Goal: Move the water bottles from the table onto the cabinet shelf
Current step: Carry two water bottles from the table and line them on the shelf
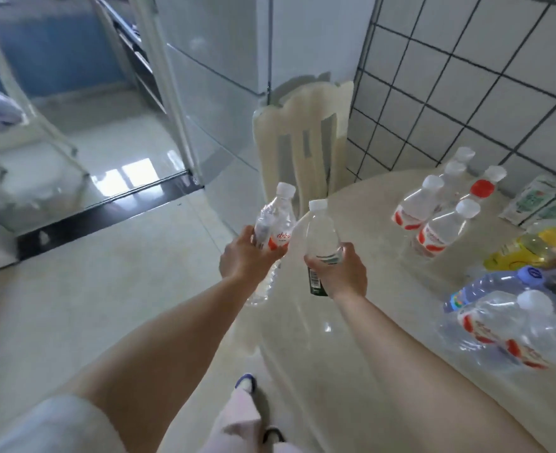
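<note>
Reaching forward, both bare forearms extend past the desk [352, 322] edge. Left hand [247, 256]: fingers curled round a red-labelled bottle [275, 230], tilted, over the floor. Right hand [342, 269]: fingers wrapped round a green-labelled bottle [321, 237], upright. Remaining bottles [440, 207] on the desk, right. Chair [303, 132] beyond.

- The left hand [244, 253] is raised in front of the body, with its fingers curled round a clear bottle with a red label [271, 230], which it holds by the middle.
- The left forearm is bare and stretches forward from the lower left.
- The right hand [342, 271] grips a clear bottle with a green label [321, 238], apparently round its lower half, though blur softens the fingers.
- The right forearm is bare and reaches in from the lower right.
- Both hands sit close together at about the same height.
</note>
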